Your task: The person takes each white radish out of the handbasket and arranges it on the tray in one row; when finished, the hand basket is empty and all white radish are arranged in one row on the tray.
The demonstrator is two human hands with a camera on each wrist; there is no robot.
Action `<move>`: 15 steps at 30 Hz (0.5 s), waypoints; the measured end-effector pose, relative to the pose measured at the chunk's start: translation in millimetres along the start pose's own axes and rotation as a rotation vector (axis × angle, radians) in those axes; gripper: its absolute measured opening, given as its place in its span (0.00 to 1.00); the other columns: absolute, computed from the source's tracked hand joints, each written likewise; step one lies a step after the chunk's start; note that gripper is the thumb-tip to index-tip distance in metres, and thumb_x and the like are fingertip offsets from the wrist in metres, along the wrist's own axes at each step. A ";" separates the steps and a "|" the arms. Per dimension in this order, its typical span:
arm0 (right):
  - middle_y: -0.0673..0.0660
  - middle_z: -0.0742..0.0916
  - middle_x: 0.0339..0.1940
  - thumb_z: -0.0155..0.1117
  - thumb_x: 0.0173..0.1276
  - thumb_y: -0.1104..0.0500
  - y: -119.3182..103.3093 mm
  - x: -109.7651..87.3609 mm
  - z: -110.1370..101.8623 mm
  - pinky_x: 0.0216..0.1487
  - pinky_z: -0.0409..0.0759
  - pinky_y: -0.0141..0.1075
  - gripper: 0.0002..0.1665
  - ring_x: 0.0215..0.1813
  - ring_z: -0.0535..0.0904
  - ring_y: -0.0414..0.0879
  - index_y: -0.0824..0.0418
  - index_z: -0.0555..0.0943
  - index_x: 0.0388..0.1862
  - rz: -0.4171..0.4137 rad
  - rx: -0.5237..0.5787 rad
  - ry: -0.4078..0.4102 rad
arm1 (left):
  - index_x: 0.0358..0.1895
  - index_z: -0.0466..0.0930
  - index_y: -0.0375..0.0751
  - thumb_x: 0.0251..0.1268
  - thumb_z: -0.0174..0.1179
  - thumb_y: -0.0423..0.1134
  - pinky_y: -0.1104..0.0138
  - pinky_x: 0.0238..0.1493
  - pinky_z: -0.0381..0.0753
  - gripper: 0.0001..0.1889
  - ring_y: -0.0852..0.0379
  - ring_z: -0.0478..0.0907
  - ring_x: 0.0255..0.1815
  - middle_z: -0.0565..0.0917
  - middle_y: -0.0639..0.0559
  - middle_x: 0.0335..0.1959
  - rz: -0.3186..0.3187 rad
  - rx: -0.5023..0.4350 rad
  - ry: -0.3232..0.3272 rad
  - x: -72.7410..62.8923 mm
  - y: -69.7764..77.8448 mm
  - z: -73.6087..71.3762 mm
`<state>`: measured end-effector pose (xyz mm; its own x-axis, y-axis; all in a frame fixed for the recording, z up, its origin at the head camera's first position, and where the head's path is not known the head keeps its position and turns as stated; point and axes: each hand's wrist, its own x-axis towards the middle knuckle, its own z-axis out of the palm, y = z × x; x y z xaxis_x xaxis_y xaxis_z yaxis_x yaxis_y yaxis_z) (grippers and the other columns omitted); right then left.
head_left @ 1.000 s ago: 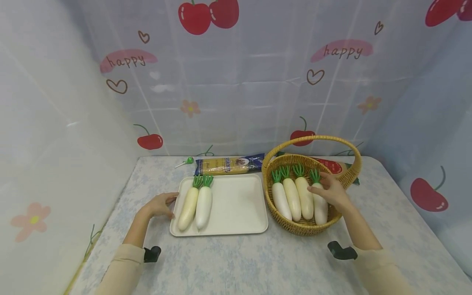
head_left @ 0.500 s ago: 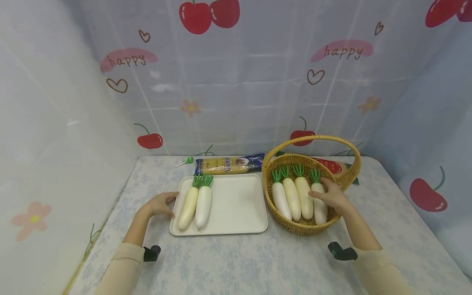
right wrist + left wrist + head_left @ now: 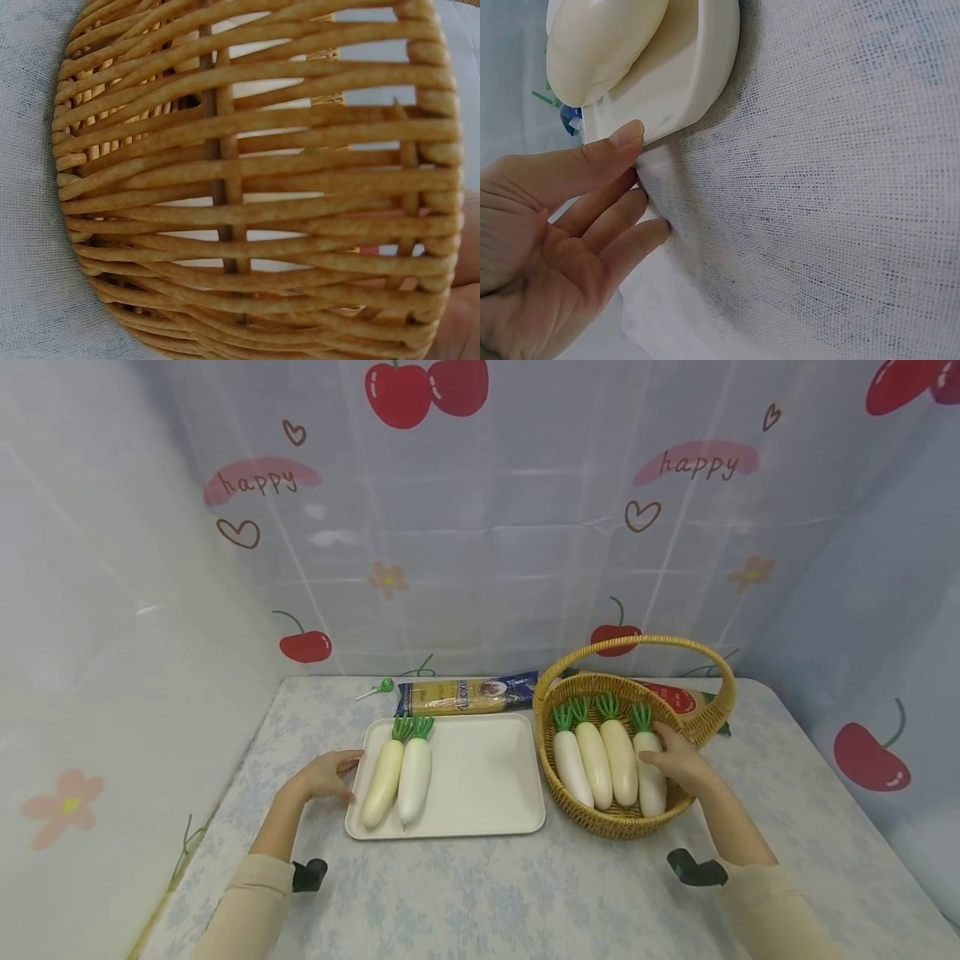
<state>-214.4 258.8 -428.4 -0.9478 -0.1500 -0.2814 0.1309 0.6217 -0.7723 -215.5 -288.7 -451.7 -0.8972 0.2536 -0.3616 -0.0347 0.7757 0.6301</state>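
Radish [image 3: 651,787] in half-curled right hand [image 3: 681,763], relaxed left hand [image 3: 324,775] against tray [image 3: 487,781]

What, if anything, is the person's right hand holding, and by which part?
The right hand appears to grip the rightmost long, white, green-stemmed radish by its upper body.

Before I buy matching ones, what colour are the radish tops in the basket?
Green; the radish tops show best in the head view.

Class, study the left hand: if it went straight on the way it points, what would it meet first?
The left hand would meet the white tray first, at the left rim, which it seems to touch; past that, probably the cream daikon, though depth is unclear.
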 end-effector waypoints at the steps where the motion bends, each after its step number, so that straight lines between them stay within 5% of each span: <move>1: 0.82 0.46 0.69 0.50 0.70 0.62 -0.1 -0.8 0.2 0.66 0.51 0.67 0.45 0.70 0.42 0.76 0.79 0.36 0.71 -0.008 0.000 0.003 | 0.69 0.57 0.26 0.41 0.70 0.24 0.46 0.67 0.61 0.47 0.35 0.60 0.68 0.62 0.30 0.67 -0.002 -0.004 0.000 -0.1 0.2 -0.2; 15: 0.84 0.53 0.67 0.53 0.68 0.61 -12.8 -9.9 2.5 0.65 0.55 0.66 0.45 0.68 0.48 0.77 0.83 0.42 0.69 -0.029 -0.130 0.067 | 0.69 0.56 0.25 0.40 0.71 0.23 0.45 0.66 0.61 0.47 0.34 0.60 0.67 0.62 0.29 0.66 0.008 -0.010 0.006 -2.5 2.7 0.9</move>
<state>-205.9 250.4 -417.2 -0.9685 -0.1207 -0.2178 0.0681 0.7129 -0.6979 -213.0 -286.7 -449.6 -0.9003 0.2561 -0.3520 -0.0316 0.7681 0.6396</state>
